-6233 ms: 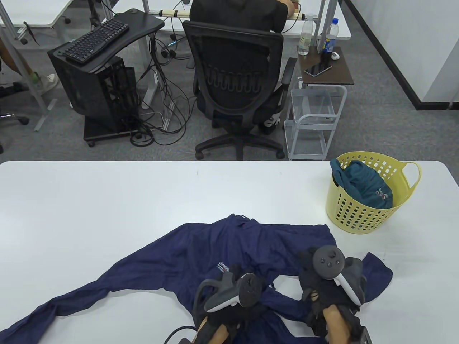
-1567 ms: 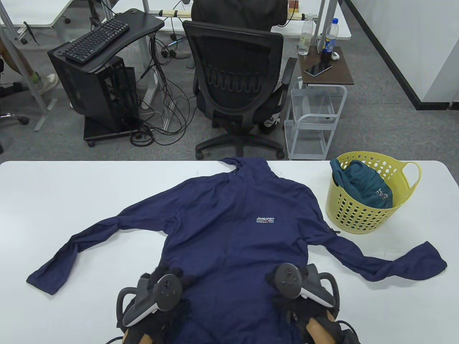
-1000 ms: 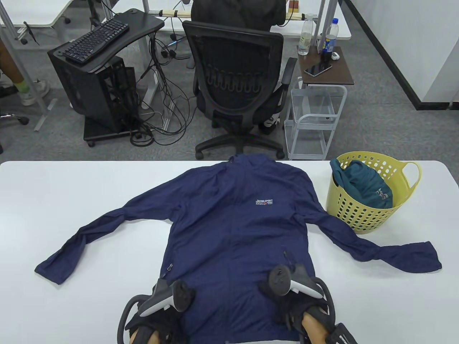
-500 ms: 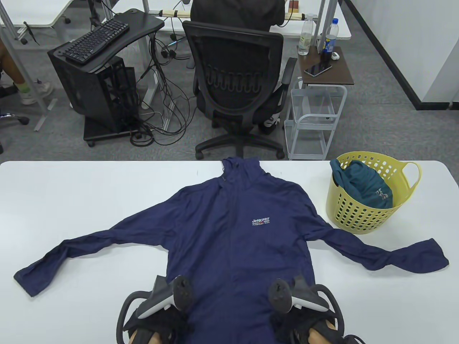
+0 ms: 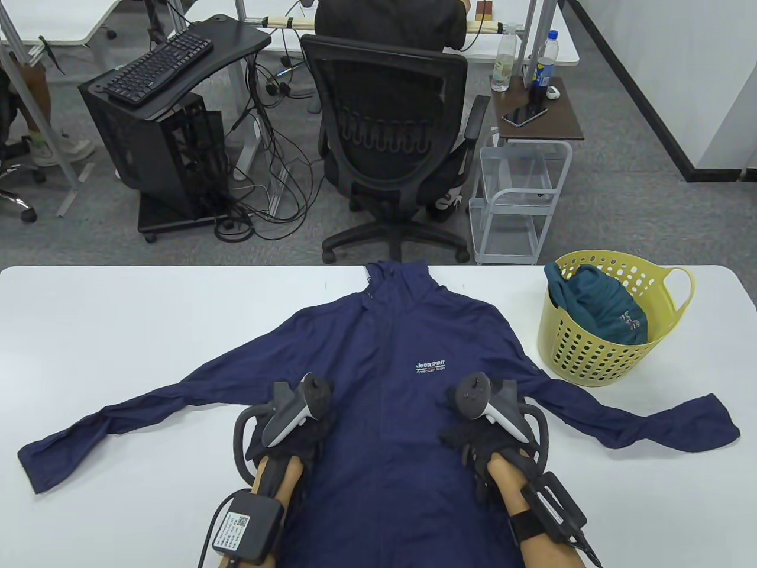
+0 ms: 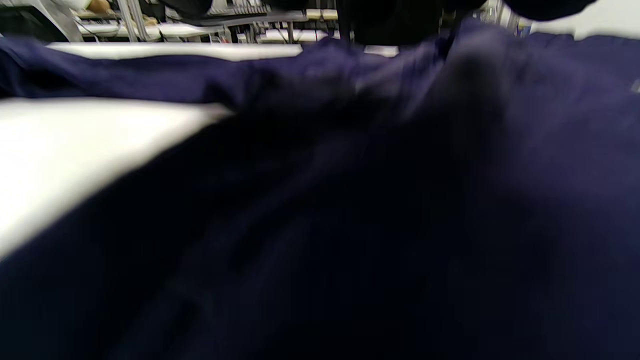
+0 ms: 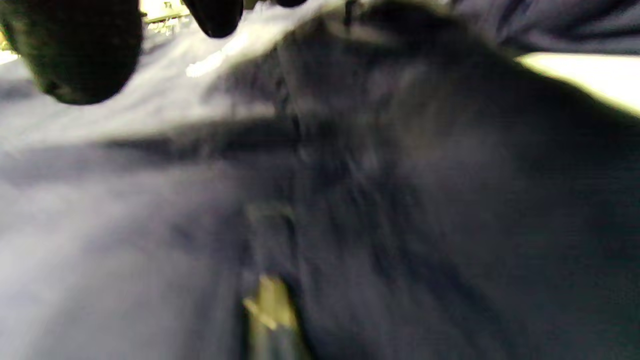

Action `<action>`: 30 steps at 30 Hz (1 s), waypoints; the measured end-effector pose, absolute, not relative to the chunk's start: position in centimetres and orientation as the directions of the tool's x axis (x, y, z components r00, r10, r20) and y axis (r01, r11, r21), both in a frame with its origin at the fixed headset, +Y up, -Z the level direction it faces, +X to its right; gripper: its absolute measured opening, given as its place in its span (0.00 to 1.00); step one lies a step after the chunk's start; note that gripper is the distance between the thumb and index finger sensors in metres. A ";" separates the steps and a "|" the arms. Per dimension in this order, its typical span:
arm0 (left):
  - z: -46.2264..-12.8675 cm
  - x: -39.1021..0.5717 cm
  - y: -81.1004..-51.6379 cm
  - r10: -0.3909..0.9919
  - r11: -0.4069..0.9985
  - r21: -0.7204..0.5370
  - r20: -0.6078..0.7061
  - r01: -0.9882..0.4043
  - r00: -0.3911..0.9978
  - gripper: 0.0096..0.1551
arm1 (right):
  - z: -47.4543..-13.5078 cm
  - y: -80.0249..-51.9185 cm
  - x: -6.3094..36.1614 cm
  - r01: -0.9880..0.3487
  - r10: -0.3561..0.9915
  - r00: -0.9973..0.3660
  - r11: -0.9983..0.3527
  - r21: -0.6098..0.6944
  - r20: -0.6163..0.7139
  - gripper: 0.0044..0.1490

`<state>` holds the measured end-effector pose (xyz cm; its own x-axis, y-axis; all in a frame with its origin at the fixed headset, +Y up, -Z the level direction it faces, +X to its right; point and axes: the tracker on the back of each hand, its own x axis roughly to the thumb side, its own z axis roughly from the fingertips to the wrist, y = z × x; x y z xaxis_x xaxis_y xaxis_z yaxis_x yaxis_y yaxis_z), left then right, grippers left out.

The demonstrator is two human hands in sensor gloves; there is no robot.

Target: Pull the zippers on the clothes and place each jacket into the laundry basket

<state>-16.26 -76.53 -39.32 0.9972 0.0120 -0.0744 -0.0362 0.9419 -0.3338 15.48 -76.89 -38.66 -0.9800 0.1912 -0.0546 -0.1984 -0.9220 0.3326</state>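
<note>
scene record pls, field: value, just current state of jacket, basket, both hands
navy jacket: spread flat, front up, on the white table; sleeves out to both sides, collar at the far edge
zipper: appears closed along the front; not clearly visible
yellow laundry basket: upright at the table's far right, apart from the jacket's right sleeve
teal garment: already in the basket
left hand: on the jacket's left side; fingers hidden
right hand: on the jacket's right side; fingers hidden
wrist views: blurred

A navy-blue zip-front jacket (image 5: 390, 355) lies flat, front up, sleeves spread, on the white worktop (image 5: 148, 319); beside it, a perforated yellow plastic laundry basket (image 5: 597, 355) holds a teal jacket (image 5: 597, 307).
</note>
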 end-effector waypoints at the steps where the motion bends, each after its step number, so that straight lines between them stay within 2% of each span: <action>1: -39.5 -16.4 -77.6 0.010 0.925 -0.378 -0.088 -0.043 0.996 0.39 | -38.7 -77.9 15.8 -0.189 0.185 -0.982 -0.914 0.360 -0.046 0.54; 4: -39.1 -17.1 -79.1 0.000 0.894 -0.446 -0.083 -0.037 0.997 0.40 | -38.1 -79.6 17.1 -0.157 0.160 -0.987 -0.874 0.459 -0.033 0.55; 6: -38.2 -17.9 -79.2 -0.064 0.881 -0.474 -0.111 0.003 0.992 0.43 | -37.0 -79.5 18.3 -0.174 0.173 -0.984 -0.874 0.454 -0.045 0.56; 9: -36.1 -18.9 -78.2 -0.165 0.838 -0.541 -0.121 0.074 0.979 0.44 | -34.3 -79.3 19.3 -0.148 0.147 -0.988 -0.847 0.510 -0.042 0.56; 11: -34.9 -18.8 -77.2 -0.196 0.825 -0.557 -0.128 0.093 0.972 0.44 | -32.4 -78.9 19.1 -0.137 0.163 -0.987 -0.848 0.512 0.007 0.57; 14: -34.3 -18.2 -75.1 -0.254 0.775 -0.624 -0.161 0.101 0.954 0.45 | -30.2 -78.0 17.8 -0.056 0.112 -0.991 -0.838 0.542 0.071 0.57; 16: -35.1 -17.4 -73.7 -0.193 0.797 -0.603 -0.208 0.030 0.959 0.44 | -29.7 -77.3 17.1 -0.052 0.101 -0.993 -0.844 0.534 0.063 0.55; 17: -35.9 -16.6 -72.8 -0.139 0.851 -0.524 -0.228 -0.001 0.964 0.43 | -29.7 -77.0 16.8 -0.064 0.104 -0.993 -0.879 0.472 0.059 0.52; 19: -37.2 -15.0 -71.5 -0.089 0.911 -0.413 -0.214 -0.008 0.973 0.42 | -29.9 -76.4 16.8 -0.086 0.115 -0.992 -0.907 0.411 0.046 0.50; 22: -39.9 -11.9 -70.2 -0.091 0.960 -0.277 -0.156 0.045 0.984 0.40 | -30.1 -75.8 17.2 -0.130 0.150 -0.988 -0.933 0.336 0.034 0.48; 24: -42.1 -10.0 -70.0 -0.098 0.972 -0.225 -0.139 0.065 0.985 0.39 | -30.2 -75.7 17.8 -0.155 0.168 -0.985 -0.947 0.282 0.023 0.47; 30: -48.2 -7.0 -72.4 -0.025 0.975 -0.223 -0.196 -0.019 0.980 0.36 | -29.7 -75.7 18.8 -0.155 0.164 -0.986 -0.968 0.198 0.028 0.45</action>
<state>-6.99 -72.43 -48.20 0.9803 -0.0255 -0.1959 -0.0193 0.9746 -0.2230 18.81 -75.74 -29.74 -0.9861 0.1639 0.0278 -0.1553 -0.9678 0.1983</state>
